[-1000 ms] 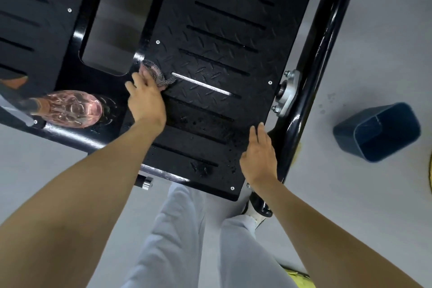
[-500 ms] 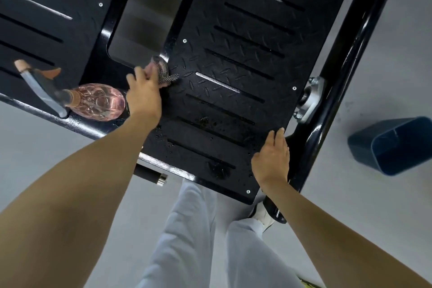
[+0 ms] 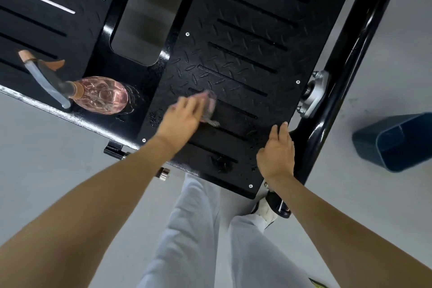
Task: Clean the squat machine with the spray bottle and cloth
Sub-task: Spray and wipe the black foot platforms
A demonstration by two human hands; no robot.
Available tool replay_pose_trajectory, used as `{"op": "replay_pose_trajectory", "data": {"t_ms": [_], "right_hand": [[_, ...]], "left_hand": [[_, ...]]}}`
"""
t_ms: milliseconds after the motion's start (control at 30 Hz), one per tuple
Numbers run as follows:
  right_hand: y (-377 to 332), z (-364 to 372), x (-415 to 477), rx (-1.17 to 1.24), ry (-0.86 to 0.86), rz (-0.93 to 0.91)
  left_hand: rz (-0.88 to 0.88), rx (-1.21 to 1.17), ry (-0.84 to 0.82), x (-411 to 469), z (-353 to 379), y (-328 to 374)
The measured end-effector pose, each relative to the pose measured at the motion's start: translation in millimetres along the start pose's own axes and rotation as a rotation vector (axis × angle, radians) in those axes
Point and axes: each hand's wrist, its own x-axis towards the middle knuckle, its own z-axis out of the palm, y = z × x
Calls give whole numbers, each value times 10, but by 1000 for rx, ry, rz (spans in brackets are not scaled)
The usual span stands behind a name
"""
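Pale trousers [image 3: 187, 229] are nearest; just beyond, the right hand [image 3: 275, 154] lies flat, fingers straight, on the near right edge of the black footplate [image 3: 233, 54]. Farther in, the blurred left hand [image 3: 182, 119] presses the cloth [image 3: 210, 110] on the footplate; I cannot tell whether its fingers curl. Left of it stands the pink spray bottle [image 3: 100, 94].

Spray bottle [image 3: 100, 94] on squat machine [image 3: 245, 54], left of cloth [image 3: 211, 111]; bin [image 3: 397, 140] well right.
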Motion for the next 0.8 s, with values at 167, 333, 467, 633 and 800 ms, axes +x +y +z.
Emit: {"op": "replay_pose_trajectory", "data": {"t_ms": [167,333,467,633,800], "right_hand": [[73,7,-7,-13,8,-41],[137,-6,-8,19,5,-73],[194,-22,17,93,13,-91],[290,-41,-6,315,9,-72],[456,-55,23,443,-92,-101]], "left_hand": [[-670,-327,-93,12,-38,-397],[-672,-402,-72,108,-142,409],[-210,-336,-128,96,-207,1147],[228,-6,-94,77,-94,965],[-480,-242,-130,93,-120,652]]}}
